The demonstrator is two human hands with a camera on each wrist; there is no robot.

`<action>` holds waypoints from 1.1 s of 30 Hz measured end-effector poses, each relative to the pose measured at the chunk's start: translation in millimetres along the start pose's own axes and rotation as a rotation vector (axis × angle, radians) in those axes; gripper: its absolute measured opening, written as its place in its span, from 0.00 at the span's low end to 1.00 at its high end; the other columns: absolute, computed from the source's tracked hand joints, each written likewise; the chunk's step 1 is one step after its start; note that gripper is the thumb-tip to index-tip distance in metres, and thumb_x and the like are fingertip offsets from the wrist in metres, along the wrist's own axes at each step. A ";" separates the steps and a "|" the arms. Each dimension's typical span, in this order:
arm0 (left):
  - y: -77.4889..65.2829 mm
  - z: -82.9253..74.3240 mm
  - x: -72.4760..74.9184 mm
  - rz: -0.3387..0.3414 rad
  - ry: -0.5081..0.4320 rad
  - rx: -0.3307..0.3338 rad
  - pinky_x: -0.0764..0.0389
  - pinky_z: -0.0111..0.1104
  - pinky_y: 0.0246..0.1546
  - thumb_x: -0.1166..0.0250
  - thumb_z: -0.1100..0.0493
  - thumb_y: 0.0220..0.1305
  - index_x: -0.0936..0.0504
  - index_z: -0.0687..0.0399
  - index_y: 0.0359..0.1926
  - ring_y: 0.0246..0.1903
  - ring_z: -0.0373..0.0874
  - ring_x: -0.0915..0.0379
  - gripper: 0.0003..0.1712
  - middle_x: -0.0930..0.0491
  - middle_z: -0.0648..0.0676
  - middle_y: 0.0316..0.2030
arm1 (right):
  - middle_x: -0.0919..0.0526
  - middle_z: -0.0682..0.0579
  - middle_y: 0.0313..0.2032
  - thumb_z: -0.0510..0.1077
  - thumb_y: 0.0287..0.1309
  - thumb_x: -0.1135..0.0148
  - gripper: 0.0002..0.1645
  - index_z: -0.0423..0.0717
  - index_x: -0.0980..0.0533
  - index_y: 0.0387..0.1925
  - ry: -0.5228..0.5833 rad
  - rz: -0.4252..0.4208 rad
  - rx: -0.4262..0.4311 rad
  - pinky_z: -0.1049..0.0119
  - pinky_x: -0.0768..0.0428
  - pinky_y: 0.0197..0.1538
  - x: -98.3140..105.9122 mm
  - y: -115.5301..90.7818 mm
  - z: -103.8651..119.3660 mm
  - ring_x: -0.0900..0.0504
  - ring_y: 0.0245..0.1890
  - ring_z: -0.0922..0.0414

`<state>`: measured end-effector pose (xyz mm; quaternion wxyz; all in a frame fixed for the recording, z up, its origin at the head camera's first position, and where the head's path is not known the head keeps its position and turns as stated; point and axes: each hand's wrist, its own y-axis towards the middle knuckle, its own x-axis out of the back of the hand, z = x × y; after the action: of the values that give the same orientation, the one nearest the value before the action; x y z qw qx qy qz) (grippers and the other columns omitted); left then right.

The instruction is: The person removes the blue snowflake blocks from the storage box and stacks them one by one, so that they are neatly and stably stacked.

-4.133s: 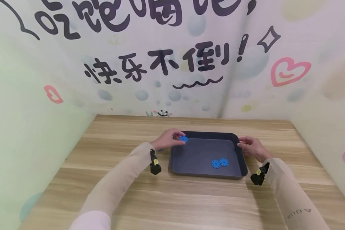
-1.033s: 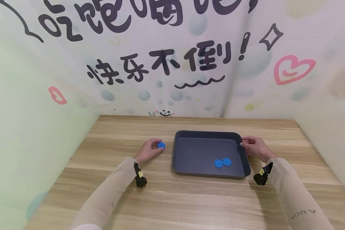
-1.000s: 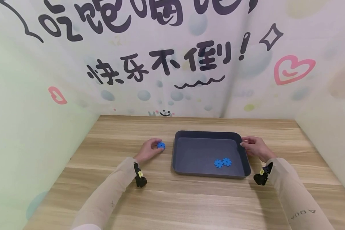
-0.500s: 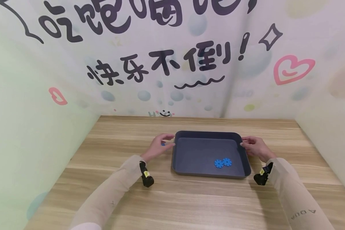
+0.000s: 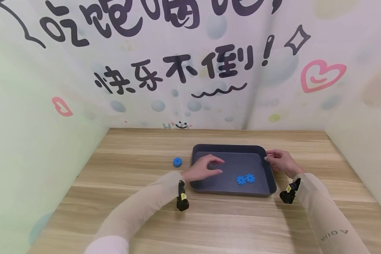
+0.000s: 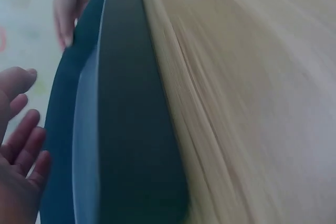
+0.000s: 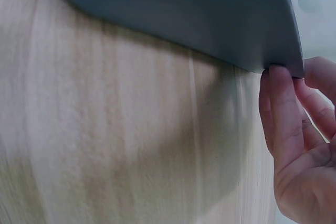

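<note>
My left hand (image 5: 203, 168) hovers over the left part of a dark grey tray (image 5: 231, 193), thumb and fingers apart with nothing between them. In the left wrist view, its fingers (image 6: 26, 140) are spread beside the tray wall. At the tray's right end, my right hand (image 5: 280, 164) pinches the rim; the right wrist view has the thumb and fingers on either side of the tray's edge (image 7: 283, 35). Two blue notched discs, the left one (image 5: 240, 180) and the right one (image 5: 250, 178), lie side by side inside the tray. Left of it, a short stack of blue notched discs (image 5: 177, 162) sits on the table.
The wooden table (image 5: 209, 222) reaches back to a printed white backdrop (image 5: 146, 109). Pale side walls stand at left and right. Each wrist carries a small black camera, such as the left one (image 5: 182, 201).
Earlier my left hand held a blue disc over the tray's left side, then at the stack. It has let go and moved right, over the tray. The right hand has stayed at the rim.
</note>
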<state>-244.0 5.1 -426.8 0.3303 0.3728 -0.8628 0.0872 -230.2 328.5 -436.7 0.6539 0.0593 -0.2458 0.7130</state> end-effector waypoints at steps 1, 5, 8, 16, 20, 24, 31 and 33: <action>3.3 -5.0 -3.2 0.027 0.007 0.001 0.32 0.35 0.49 0.38 0.57 0.56 0.26 0.59 0.50 0.47 0.44 0.33 0.20 0.27 0.54 0.46 | 0.27 0.41 0.44 0.42 0.59 0.47 0.31 0.30 0.42 0.59 0.000 0.000 0.000 0.68 0.24 0.36 0.1 -0.1 -0.1 0.26 0.32 0.62; 18.7 -10.0 -18.4 0.131 0.051 -0.015 0.30 0.29 0.46 0.39 0.54 0.56 0.25 0.56 0.51 0.46 0.41 0.32 0.21 0.27 0.52 0.45 | 0.27 0.41 0.44 0.42 0.59 0.47 0.31 0.30 0.42 0.59 0.001 -0.001 0.003 0.68 0.24 0.36 0.4 0.1 -1.3 0.26 0.32 0.62; 28.6 -11.6 -26.1 0.195 0.081 -0.020 0.31 0.24 0.44 0.38 0.53 0.56 0.25 0.56 0.51 0.45 0.39 0.32 0.21 0.27 0.50 0.45 | 0.27 0.41 0.44 0.43 0.59 0.47 0.31 0.30 0.42 0.58 0.000 -0.002 0.008 0.68 0.23 0.36 0.7 -0.1 -1.9 0.26 0.32 0.62; 51.8 -18.5 -35.8 0.329 0.194 0.009 0.32 0.19 0.39 0.37 0.57 0.55 0.24 0.57 0.50 0.39 0.35 0.31 0.20 0.25 0.51 0.42 | 0.28 0.40 0.45 0.43 0.59 0.47 0.30 0.30 0.42 0.58 0.002 0.003 0.005 0.68 0.23 0.37 0.9 1.4 -2.4 0.26 0.32 0.63; 59.7 -23.2 -40.5 0.378 0.230 0.015 0.32 0.18 0.39 0.36 0.59 0.53 0.24 0.59 0.49 0.39 0.36 0.29 0.20 0.23 0.52 0.42 | 0.27 0.41 0.44 0.43 0.59 0.47 0.30 0.29 0.42 0.58 0.001 0.004 0.010 0.67 0.23 0.37 0.8 1.1 -1.4 0.26 0.32 0.63; 64.8 -25.5 -45.0 0.397 0.264 0.018 0.33 0.18 0.39 0.33 0.60 0.50 0.22 0.59 0.46 0.39 0.36 0.30 0.20 0.22 0.52 0.40 | 0.27 0.41 0.43 0.43 0.59 0.46 0.30 0.30 0.41 0.58 -0.003 0.003 0.003 0.67 0.23 0.37 0.7 0.9 -0.4 0.26 0.32 0.62; 69.0 -25.5 -51.1 0.407 0.310 0.025 0.35 0.19 0.36 0.29 0.60 0.44 0.22 0.57 0.43 0.35 0.37 0.34 0.21 0.24 0.52 0.37 | 0.28 0.41 0.44 0.43 0.59 0.47 0.30 0.30 0.42 0.58 -0.009 0.007 -0.005 0.67 0.24 0.38 1.0 0.3 0.6 0.27 0.33 0.61; 71.7 -23.9 -53.3 0.404 0.321 0.037 0.34 0.20 0.35 0.28 0.60 0.43 0.21 0.56 0.42 0.35 0.37 0.33 0.21 0.24 0.52 0.36 | 0.28 0.41 0.44 0.43 0.59 0.47 0.30 0.30 0.41 0.58 -0.006 0.005 -0.008 0.67 0.24 0.38 1.0 0.2 0.6 0.27 0.33 0.61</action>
<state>-255.4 96.5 -435.5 0.4318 0.1804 -0.8545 0.2253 -230.6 329.2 -435.8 0.6517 0.0583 -0.2508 0.7135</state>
